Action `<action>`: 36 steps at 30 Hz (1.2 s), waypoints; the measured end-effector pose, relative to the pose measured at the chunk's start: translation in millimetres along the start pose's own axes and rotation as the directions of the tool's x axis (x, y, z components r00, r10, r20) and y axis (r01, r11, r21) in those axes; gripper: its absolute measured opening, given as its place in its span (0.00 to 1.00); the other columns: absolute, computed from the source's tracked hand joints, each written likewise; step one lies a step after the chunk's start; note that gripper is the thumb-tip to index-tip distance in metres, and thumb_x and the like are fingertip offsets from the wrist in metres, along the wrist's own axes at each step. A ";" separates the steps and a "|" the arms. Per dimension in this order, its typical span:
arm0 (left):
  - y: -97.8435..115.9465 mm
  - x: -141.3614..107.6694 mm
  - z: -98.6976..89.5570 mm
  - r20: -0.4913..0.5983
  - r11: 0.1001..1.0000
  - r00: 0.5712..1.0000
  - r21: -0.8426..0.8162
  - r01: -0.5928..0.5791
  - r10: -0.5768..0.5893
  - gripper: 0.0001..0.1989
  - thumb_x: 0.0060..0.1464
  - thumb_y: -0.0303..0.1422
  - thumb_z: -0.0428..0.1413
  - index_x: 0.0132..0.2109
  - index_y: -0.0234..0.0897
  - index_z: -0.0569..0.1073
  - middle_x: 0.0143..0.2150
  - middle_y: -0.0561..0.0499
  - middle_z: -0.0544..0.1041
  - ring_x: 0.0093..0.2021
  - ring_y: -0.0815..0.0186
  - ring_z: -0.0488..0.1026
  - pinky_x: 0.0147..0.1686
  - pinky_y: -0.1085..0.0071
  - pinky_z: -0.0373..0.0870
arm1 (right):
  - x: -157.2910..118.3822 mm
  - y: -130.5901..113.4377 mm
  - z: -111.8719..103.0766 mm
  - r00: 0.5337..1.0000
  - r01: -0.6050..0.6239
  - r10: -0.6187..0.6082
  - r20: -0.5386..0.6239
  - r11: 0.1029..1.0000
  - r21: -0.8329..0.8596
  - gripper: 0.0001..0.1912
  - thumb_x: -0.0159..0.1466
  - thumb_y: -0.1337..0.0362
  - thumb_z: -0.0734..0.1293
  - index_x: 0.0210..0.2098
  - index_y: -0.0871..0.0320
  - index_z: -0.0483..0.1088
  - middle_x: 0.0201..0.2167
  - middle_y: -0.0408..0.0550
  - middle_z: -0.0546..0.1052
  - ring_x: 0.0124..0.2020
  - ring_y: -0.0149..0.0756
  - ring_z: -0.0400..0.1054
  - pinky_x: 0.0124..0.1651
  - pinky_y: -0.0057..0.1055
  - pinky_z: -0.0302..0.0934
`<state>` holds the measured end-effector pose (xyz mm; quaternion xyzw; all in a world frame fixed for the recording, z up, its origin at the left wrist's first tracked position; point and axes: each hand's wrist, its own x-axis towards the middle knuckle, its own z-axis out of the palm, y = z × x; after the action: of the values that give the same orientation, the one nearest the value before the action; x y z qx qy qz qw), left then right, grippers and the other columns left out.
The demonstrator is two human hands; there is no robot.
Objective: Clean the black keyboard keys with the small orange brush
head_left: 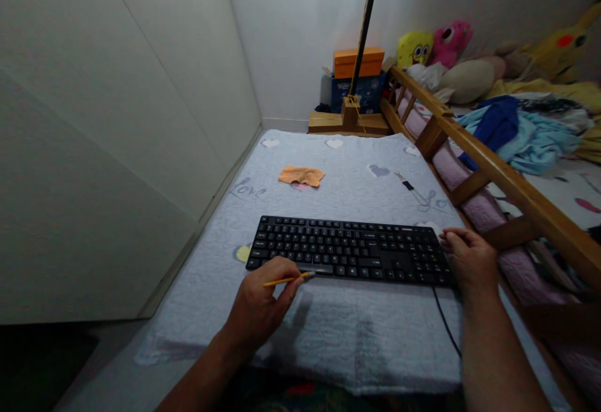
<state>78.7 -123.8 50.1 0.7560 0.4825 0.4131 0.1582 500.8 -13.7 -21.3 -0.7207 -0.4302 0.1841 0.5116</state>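
A black full-size keyboard (pixel 347 250) lies flat across the cloth-covered surface, its cable trailing toward me from the right end. In my left hand (pixel 263 299) a thin brush (pixel 278 282) with a yellow handle is pinched between thumb and fingers. Its greyish tip is at the keyboard's front edge, by the space bar. My right hand (pixel 472 262) is at the keyboard's right end, its fingers curled against that edge; part of the grip is hidden. Beyond the keyboard lie a crumpled orange cloth (pixel 301 176) and a thin wire tool with a black middle (pixel 408 185).
A wooden bed rail (pixel 498 161) runs along the right, with plush toys and clothes behind it. White cabinet doors (pixel 117 118) stand at the left. At the back are a wooden stand (pixel 350 114) with a dark pole and stacked boxes (pixel 359 63).
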 end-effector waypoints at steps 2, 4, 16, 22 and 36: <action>-0.7 -2.3 -3.5 -0.006 0.999 0.999 0.007 -0.048 0.048 0.06 0.63 0.24 0.56 0.37 0.38 0.75 0.32 0.52 0.78 0.33 0.69 0.77 0.34 0.76 0.73 | -1.7 -6.4 -2.1 0.997 -0.058 0.062 -0.049 0.995 0.086 0.13 0.52 0.57 0.70 0.33 0.58 0.77 0.28 0.47 0.80 0.29 0.38 0.73 0.30 0.32 0.65; -2.1 -6.1 -5.6 -0.009 0.994 0.994 0.033 -0.105 0.106 0.05 0.63 0.25 0.57 0.39 0.37 0.76 0.34 0.50 0.78 0.33 0.69 0.77 0.34 0.76 0.74 | -5.0 -16.3 -4.8 0.995 -0.029 0.040 -0.096 0.993 0.116 0.11 0.52 0.58 0.71 0.33 0.57 0.77 0.29 0.46 0.79 0.28 0.36 0.71 0.31 0.31 0.65; 10.1 -2.2 5.8 -0.028 0.971 0.972 0.062 -0.230 0.232 0.06 0.63 0.23 0.57 0.44 0.37 0.76 0.34 0.49 0.81 0.31 0.68 0.77 0.31 0.74 0.73 | -124.8 -130.2 21.1 0.640 0.384 -0.438 0.632 0.894 0.231 0.07 0.65 0.65 0.68 0.39 0.55 0.81 0.30 0.45 0.79 0.31 0.34 0.74 0.35 0.28 0.66; 13.6 2.6 11.1 -0.031 0.957 0.957 0.057 -0.286 0.288 0.05 0.64 0.24 0.57 0.42 0.37 0.74 0.31 0.51 0.80 0.29 0.69 0.76 0.31 0.74 0.71 | -169.6 -135.9 51.0 0.440 0.504 -0.594 0.674 0.784 0.362 0.14 0.68 0.72 0.65 0.49 0.57 0.77 0.31 0.44 0.76 0.30 0.31 0.69 0.33 0.26 0.63; -2.1 7.8 -8.5 -0.052 0.981 0.980 -0.016 -0.196 0.195 0.11 0.63 0.34 0.61 0.51 0.39 0.76 0.40 0.48 0.81 0.36 0.67 0.78 0.36 0.73 0.75 | -189.3 -131.6 66.0 0.527 0.535 -0.664 0.531 0.744 0.401 0.09 0.66 0.74 0.63 0.35 0.56 0.72 0.26 0.42 0.74 0.26 0.30 0.67 0.30 0.26 0.58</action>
<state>72.4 -117.5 57.7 0.7873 0.4054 0.4506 0.1128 291.0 -114.5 36.5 -0.3662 -0.7804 0.2710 0.4284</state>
